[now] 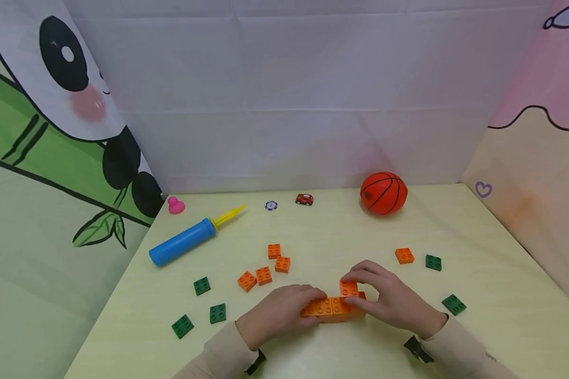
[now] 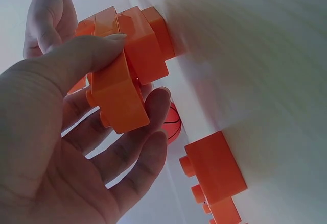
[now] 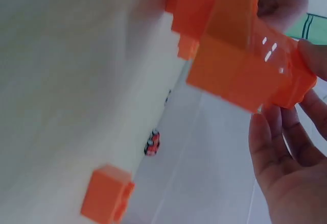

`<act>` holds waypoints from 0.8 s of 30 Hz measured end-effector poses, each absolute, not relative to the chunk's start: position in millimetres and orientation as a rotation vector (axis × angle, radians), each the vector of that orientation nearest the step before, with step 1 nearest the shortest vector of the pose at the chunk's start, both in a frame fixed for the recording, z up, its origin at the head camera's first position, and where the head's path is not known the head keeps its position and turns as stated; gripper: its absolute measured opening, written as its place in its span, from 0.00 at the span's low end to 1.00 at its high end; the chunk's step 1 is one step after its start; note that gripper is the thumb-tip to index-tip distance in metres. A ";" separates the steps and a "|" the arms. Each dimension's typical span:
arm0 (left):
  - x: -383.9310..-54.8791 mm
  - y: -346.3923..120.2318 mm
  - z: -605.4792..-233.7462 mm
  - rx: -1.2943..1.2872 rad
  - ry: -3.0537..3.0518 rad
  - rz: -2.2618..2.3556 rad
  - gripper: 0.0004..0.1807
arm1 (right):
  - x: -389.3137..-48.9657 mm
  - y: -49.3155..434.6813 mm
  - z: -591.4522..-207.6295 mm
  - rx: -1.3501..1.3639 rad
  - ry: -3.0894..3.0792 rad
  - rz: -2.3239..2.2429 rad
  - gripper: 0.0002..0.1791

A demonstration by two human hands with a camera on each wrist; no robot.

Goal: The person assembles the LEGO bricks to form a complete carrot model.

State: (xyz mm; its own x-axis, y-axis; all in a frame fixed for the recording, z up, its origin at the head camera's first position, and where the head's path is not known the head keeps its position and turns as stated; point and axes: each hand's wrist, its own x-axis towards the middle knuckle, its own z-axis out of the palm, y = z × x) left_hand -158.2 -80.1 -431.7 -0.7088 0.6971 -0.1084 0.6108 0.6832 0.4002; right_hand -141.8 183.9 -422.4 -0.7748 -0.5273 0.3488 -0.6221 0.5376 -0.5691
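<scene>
A built row of orange toy building blocks (image 1: 331, 311) lies near the front of the table. My left hand (image 1: 284, 309) grips its left end, thumb on the near side and fingers over the far side. In the left wrist view the thumb presses on joined orange blocks (image 2: 118, 94). At the row's right part, my right hand (image 1: 386, 296) pinches an orange block (image 1: 349, 289) that sits on top of the row. Whether this block is fully pressed down cannot be told. The right wrist view shows the right fingers (image 3: 261, 142) around the orange pieces (image 3: 235, 66).
Loose orange blocks (image 1: 264, 276) lie behind the left hand, another orange block (image 1: 404, 256) at right. Green blocks (image 1: 217, 313) lie left, two more (image 1: 454, 305) right. Along the back are a blue pump (image 1: 182, 242), a pink toy (image 1: 176, 206), a chip (image 1: 271, 206), a toy car (image 1: 304, 199) and a ball (image 1: 383, 193).
</scene>
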 end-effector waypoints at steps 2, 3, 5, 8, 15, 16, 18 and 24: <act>-158.2 -80.1 -432.1 1.047 2.644 0.498 0.23 | -140.5 178.5 -423.5 1.008 -2.686 1.082 0.15; -158.3 -80.0 -432.4 1.049 2.645 0.500 0.23 | -139.7 176.4 -423.9 1.008 -2.722 1.087 0.15; -158.5 -79.8 -433.0 1.055 2.647 0.505 0.23 | -138.1 173.5 -424.1 1.002 -2.786 1.098 0.16; -158.6 -79.8 -433.0 1.070 2.648 0.516 0.22 | -136.0 171.5 -424.2 0.970 -2.866 1.100 0.17; -158.2 -79.5 -432.2 1.073 2.646 0.535 0.22 | -134.2 172.3 -428.6 0.920 -2.920 1.099 0.16; -158.4 -79.4 -432.3 1.070 2.646 0.535 0.22 | -134.3 172.5 -429.2 0.917 -2.921 1.102 0.16; -158.3 -79.2 -432.5 1.068 2.646 0.530 0.22 | -134.4 172.7 -430.2 0.915 -2.918 1.107 0.16; -158.1 -79.2 -432.6 1.059 2.639 0.527 0.22 | -135.3 172.0 -433.4 0.947 -2.877 1.167 0.16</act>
State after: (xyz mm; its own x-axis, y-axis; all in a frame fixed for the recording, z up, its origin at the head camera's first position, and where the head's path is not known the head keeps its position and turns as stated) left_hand -158.1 -79.2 -432.6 -0.7048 0.7031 -0.0943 0.6129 0.6705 0.4181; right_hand -135.3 172.0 -433.4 -0.8248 -0.5532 0.1172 -0.4785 0.5724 -0.6659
